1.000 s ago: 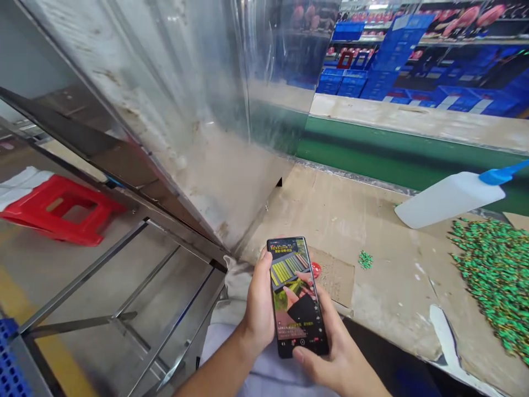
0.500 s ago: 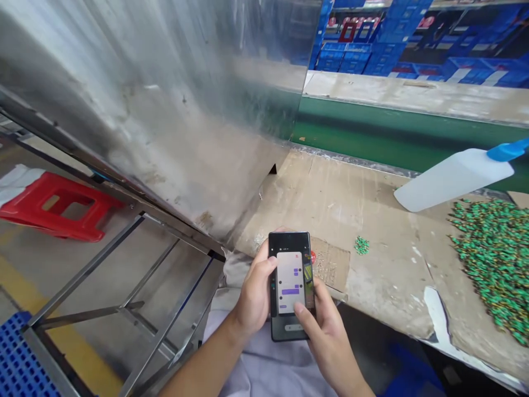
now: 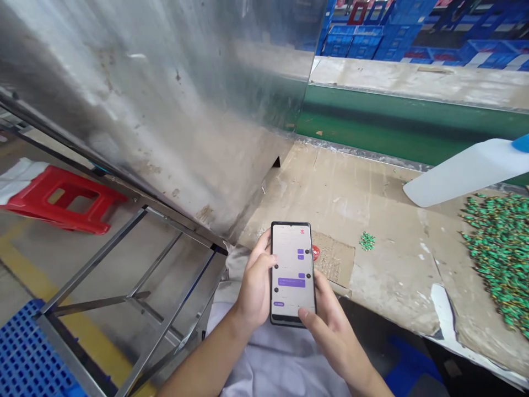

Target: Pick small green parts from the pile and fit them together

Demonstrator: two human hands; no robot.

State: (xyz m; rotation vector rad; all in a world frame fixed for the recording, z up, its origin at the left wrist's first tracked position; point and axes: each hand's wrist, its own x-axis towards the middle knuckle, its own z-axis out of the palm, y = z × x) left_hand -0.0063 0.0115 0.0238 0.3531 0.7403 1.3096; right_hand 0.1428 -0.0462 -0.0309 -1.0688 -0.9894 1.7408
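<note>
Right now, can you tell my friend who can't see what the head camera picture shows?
A person's left hand and right hand hold a phone showing purple chat bubbles. On the cardboard-covered bench to the right lie a heap of small green parts and a white plastic bottle. A red plastic stool sits on the floor at left.

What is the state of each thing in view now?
Phone, screen on, showing a chat
Left hand, holding the phone
Right hand, holding the phone
Bottle, lying on its side
Stool, on the floor
Green parts, in a loose heap
</note>
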